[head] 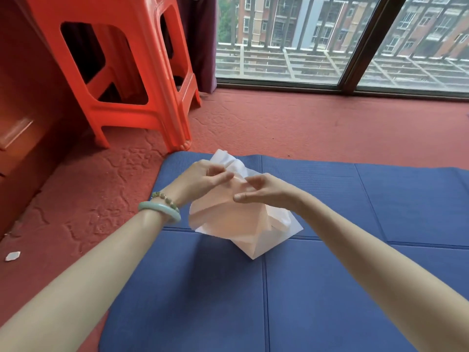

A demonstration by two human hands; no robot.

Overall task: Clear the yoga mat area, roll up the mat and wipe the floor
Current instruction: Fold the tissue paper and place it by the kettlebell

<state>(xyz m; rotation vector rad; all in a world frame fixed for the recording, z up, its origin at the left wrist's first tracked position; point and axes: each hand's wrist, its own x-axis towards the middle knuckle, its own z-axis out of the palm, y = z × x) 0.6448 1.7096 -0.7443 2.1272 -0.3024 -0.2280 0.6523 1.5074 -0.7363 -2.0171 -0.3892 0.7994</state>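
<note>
mat (317, 288): matt ribbed foam | tissue (228, 224): thin paper (creased) | stools (142, 80): glossy plastic | floor (304, 123): rough

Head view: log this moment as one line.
left hand: pinching white tissue | right hand: on tissue, fingers open | blue yoga mat: flat, unrolled | orange stools: beside mat

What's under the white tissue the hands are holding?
The blue mat lies under the tissue. The left hand pinches its top and the right hand touches it. Whether anything small hides beneath the tissue cannot be seen.
</note>
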